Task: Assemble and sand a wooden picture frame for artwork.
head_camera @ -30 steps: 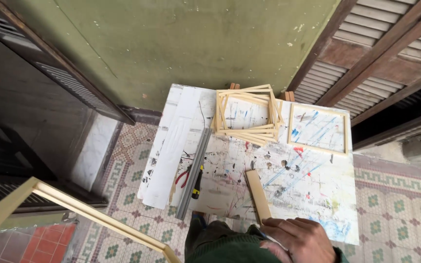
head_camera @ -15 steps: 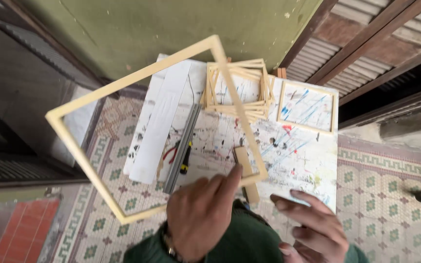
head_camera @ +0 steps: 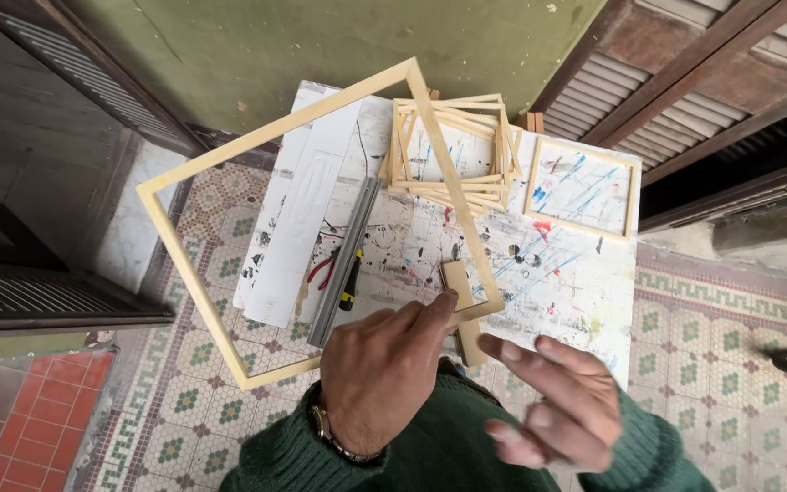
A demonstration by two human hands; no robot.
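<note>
Above the paint-spattered table (head_camera: 576,292), left hand (head_camera: 384,369) gripping wooden frame (head_camera: 229,173) – right hand (head_camera: 557,410) open

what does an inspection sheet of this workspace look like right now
surface: paint-spattered white board lying flat over a patterned tile floor
job's things: large bare wooden frame held up, tilted, above the board; stack of smaller wooden frames at the far edge; one frame with a paint-streaked panel to its right; short wooden block near the hands
clutter: metal ruler, red-handled pliers, yellow-and-black screwdriver, white paper strips
grippers: left hand grips the large frame's near edge; right hand open, holding nothing
cables: nothing seen
surroundings: green wall, louvred wooden shutters, red tiles
</note>
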